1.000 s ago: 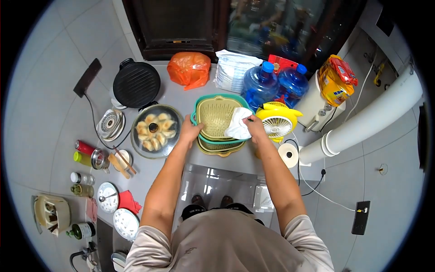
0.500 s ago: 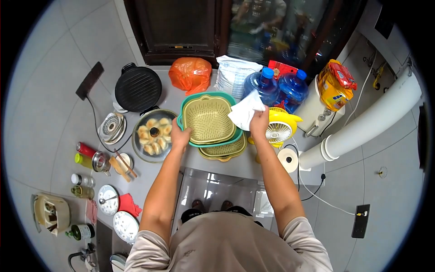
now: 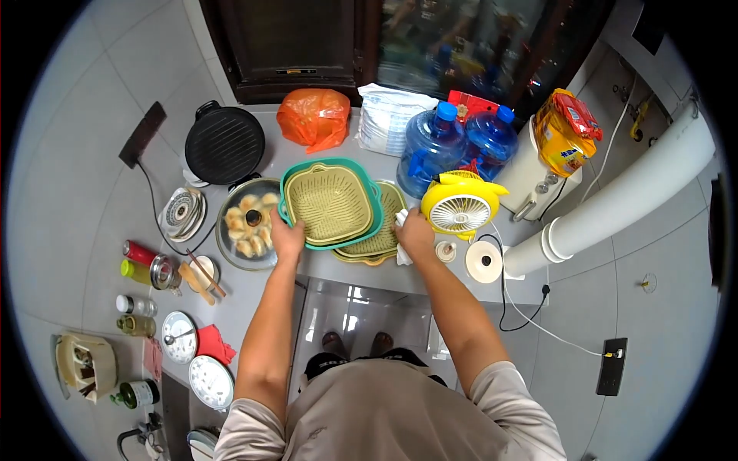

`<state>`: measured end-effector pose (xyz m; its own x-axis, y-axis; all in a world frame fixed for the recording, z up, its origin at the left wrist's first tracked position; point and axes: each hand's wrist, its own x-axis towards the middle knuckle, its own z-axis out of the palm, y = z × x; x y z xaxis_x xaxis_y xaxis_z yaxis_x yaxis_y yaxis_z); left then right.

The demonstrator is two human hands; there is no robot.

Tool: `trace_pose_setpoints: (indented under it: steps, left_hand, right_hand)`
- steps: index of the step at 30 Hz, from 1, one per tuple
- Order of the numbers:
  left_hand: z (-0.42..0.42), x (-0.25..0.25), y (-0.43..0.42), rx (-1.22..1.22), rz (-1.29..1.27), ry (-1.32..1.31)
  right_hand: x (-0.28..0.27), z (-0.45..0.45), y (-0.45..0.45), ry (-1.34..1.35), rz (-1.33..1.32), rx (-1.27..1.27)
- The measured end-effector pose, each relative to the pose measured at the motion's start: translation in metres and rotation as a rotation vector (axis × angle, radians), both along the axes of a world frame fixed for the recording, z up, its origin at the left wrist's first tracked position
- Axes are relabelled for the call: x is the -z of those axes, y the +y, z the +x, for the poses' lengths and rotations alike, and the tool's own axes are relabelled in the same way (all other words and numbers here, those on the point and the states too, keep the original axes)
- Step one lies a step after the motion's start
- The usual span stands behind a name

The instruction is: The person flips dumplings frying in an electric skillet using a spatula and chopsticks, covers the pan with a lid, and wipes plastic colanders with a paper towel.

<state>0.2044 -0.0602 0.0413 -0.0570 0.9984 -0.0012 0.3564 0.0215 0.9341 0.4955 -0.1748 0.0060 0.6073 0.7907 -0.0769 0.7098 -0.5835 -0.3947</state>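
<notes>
My left hand (image 3: pixel 287 237) is closed on the left rim of a teal basin (image 3: pixel 376 206). A pale yellow strainer basket (image 3: pixel 329 203) is nested inside that basin. Under and to the right of it, partly covered, more yellow strainer basket (image 3: pixel 393 206) shows on the counter. My right hand (image 3: pixel 416 234) is closed around a crumpled white cloth (image 3: pixel 402 256), at the right side of the lower basket. Most of the cloth is hidden by the hand; whether it is fabric or paper I cannot tell.
A lidded pan of dumplings (image 3: pixel 265 256) sits left of the basin, with a black griddle pan (image 3: pixel 224 146) behind. An orange bag (image 3: pixel 314 119), blue water jugs (image 3: pixel 432 146) and a yellow fan (image 3: pixel 461 206) stand behind and right. Plates (image 3: pixel 211 382) lie front left on the counter (image 3: pixel 357 283).
The white cloth has come down from beside the basin's upper right to the lower basket, bunched in my right hand. The teal basin has shifted left, exposing more of the lower basket.
</notes>
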Motion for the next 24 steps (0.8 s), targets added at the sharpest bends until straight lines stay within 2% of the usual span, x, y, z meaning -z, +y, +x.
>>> trace_pose_setpoints:
  steps: [4,6,7,14,18,21,24]
  left_hand:
    - [-0.016,0.007,0.007,0.005,0.108,0.04]
    - [-0.026,-0.011,0.004,-0.026,0.133,0.181]
    - [-0.03,-0.014,0.005,-0.018,0.197,0.125]
    - [-0.054,-0.022,0.015,-0.154,0.162,0.236]
    - [-0.064,-0.025,0.014,-0.168,0.157,0.216]
    - [-0.067,-0.022,0.014,-0.171,0.171,0.209]
    - [-0.069,-0.021,0.015,-0.18,0.165,0.213]
  right_hand:
    - [0.024,0.006,0.008,-0.074,-0.086,-0.044]
    - [0.023,0.001,0.007,-0.091,-0.087,-0.017]
    - [0.018,-0.003,0.004,-0.115,-0.061,0.007]
    - [0.032,0.001,0.014,-0.178,-0.049,0.077]
    - [0.034,0.002,0.017,-0.191,-0.04,0.113]
    - [0.031,0.004,0.021,-0.114,-0.119,0.044]
    - [0.021,-0.002,0.02,-0.079,-0.092,0.119]
